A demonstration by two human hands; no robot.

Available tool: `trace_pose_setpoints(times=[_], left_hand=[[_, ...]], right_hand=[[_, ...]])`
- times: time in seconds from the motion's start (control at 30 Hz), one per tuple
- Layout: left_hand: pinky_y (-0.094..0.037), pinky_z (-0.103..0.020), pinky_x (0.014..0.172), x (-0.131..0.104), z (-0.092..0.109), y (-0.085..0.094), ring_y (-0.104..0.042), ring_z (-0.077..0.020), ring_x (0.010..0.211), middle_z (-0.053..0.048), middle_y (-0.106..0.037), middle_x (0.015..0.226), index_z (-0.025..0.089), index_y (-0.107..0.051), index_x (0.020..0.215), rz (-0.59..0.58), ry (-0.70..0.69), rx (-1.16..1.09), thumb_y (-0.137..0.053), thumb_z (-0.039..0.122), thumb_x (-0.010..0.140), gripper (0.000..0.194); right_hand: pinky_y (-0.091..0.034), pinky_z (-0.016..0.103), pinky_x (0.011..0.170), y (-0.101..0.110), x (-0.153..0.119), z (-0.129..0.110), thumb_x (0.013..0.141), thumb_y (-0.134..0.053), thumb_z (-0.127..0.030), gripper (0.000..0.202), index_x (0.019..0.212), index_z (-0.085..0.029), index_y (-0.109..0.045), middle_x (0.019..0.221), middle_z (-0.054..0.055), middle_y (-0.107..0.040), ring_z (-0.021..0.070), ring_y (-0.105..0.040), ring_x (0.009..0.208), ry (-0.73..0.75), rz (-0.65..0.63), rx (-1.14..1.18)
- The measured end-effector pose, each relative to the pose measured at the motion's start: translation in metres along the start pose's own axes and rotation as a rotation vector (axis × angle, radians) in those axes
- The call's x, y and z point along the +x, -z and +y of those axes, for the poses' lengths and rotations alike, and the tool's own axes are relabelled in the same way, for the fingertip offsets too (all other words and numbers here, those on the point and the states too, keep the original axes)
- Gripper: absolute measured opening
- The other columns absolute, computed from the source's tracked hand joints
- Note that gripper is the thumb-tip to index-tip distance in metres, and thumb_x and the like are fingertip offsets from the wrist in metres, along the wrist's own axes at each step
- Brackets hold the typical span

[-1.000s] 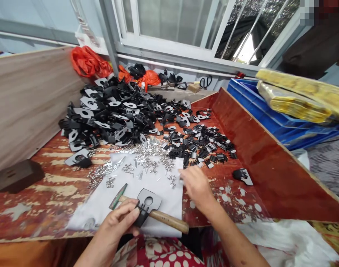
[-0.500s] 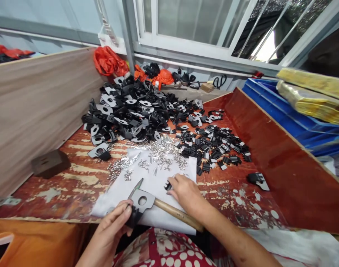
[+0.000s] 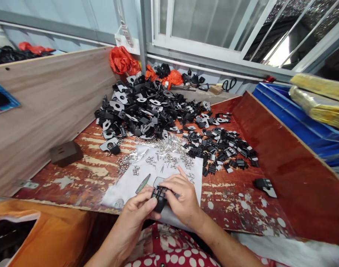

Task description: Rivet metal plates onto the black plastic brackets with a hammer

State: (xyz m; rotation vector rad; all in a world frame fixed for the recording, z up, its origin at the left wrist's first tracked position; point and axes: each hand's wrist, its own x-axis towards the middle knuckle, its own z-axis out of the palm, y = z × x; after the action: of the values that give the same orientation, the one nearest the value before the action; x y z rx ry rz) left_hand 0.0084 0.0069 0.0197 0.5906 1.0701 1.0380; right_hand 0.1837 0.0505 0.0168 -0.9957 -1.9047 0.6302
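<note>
My left hand (image 3: 140, 207) grips a black plastic part with a grey flat face (image 3: 160, 204) by its lower left side. Over its upper end, my right hand (image 3: 183, 198) pinches a small black ribbed clip (image 3: 162, 190) against it. How far the two pieces fit together I cannot tell, because the fingers cover the join. Behind the hands, a hammer's pointed head (image 3: 143, 183) rests on a white sheet (image 3: 125, 185); its handle is hidden. Small shiny metal pins (image 3: 169, 155) are scattered across the sheet's far part.
A heap of black and grey parts (image 3: 141, 105) stands at the back, with small black clips (image 3: 225, 148) to its right. One part (image 3: 265, 186) lies apart at right. A brown block (image 3: 66, 153) sits left. Wooden side boards (image 3: 291, 167) border the table; a blue crate (image 3: 297, 115) stands beyond.
My right hand has brought the small clip left and down onto the larger part. My left hand has raised that part and moved it right. The view has shifted left.
</note>
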Motion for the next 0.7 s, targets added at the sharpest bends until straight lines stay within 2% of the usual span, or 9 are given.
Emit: trace_pose_setpoints(times=[0.13,0.3,0.37,0.43,0.5,0.57,0.63,0.7], left_hand=[[-0.057,-0.025,0.060,0.000,0.002,-0.006,-0.050,-0.0219,0.090,-0.008,-0.050,0.110,0.019,-0.083,0.082,-0.051,-0.042,0.004,-0.085,0.042,0.073,0.024],[-0.054,-0.023,0.060,0.001,-0.004,-0.003,-0.049,-0.0204,0.087,-0.007,-0.052,0.101,0.019,-0.082,0.079,-0.078,-0.075,0.041,-0.081,0.044,0.078,0.024],[-0.055,-0.024,0.060,0.003,-0.007,0.000,-0.051,-0.0208,0.087,-0.007,-0.052,0.104,0.020,-0.082,0.079,-0.061,-0.098,0.074,-0.081,0.044,0.078,0.024],[-0.055,-0.025,0.058,0.005,-0.009,0.005,-0.054,-0.0216,0.086,-0.009,-0.051,0.114,0.020,-0.082,0.080,-0.023,-0.129,0.115,-0.082,0.045,0.076,0.026],[-0.054,-0.026,0.055,0.007,-0.010,0.010,-0.055,-0.0190,0.078,-0.010,-0.049,0.132,0.019,-0.082,0.078,0.011,-0.155,0.162,-0.082,0.046,0.075,0.028],[-0.051,-0.027,0.054,0.008,-0.008,0.015,-0.055,-0.0152,0.069,-0.011,-0.046,0.145,0.018,-0.080,0.075,0.021,-0.160,0.210,-0.081,0.047,0.075,0.030],[-0.047,-0.026,0.054,0.008,-0.006,0.020,-0.052,-0.0123,0.062,-0.011,-0.055,0.139,0.018,-0.080,0.075,0.023,-0.146,0.217,-0.081,0.047,0.075,0.030],[-0.043,-0.025,0.055,0.007,-0.006,0.025,-0.049,-0.0120,0.059,-0.008,-0.067,0.112,0.018,-0.080,0.078,0.055,-0.127,0.168,-0.082,0.046,0.075,0.028]], right_hand=[[-0.024,0.058,0.122,-0.008,-0.005,-0.005,0.090,-0.055,-0.012,0.030,0.104,-0.030,-0.075,0.087,0.000,-0.075,0.0174,-0.068,0.081,0.002,0.066,0.042],[-0.020,0.061,0.121,-0.016,-0.013,-0.009,0.091,-0.050,-0.008,0.036,0.109,-0.029,-0.073,0.086,0.000,-0.074,0.0188,-0.067,0.085,0.042,0.105,-0.025],[-0.028,0.057,0.119,-0.017,-0.018,-0.014,0.093,-0.049,-0.011,0.035,0.110,-0.028,-0.073,0.086,0.001,-0.073,0.0185,-0.067,0.084,-0.003,0.063,0.028],[-0.036,0.050,0.116,-0.016,-0.021,-0.017,0.095,-0.050,-0.015,0.032,0.112,-0.027,-0.074,0.088,0.001,-0.073,0.0177,-0.068,0.085,-0.119,-0.015,0.146],[-0.038,0.046,0.115,-0.013,-0.019,-0.014,0.095,-0.052,-0.020,0.030,0.115,-0.026,-0.073,0.094,0.002,-0.076,0.0181,-0.070,0.090,-0.214,-0.137,0.258],[-0.037,0.047,0.116,-0.006,-0.010,-0.003,0.097,-0.051,-0.021,0.031,0.117,-0.026,-0.073,0.098,0.002,-0.077,0.0184,-0.070,0.094,-0.220,-0.297,0.294],[-0.037,0.050,0.114,0.002,0.009,0.017,0.098,-0.050,-0.020,0.029,0.113,-0.027,-0.074,0.095,0.000,-0.078,0.0174,-0.070,0.089,-0.166,-0.371,0.170],[-0.038,0.050,0.108,0.007,0.033,0.041,0.098,-0.054,-0.016,0.025,0.109,-0.026,-0.075,0.093,0.001,-0.076,0.0182,-0.066,0.088,-0.089,-0.304,-0.155]])
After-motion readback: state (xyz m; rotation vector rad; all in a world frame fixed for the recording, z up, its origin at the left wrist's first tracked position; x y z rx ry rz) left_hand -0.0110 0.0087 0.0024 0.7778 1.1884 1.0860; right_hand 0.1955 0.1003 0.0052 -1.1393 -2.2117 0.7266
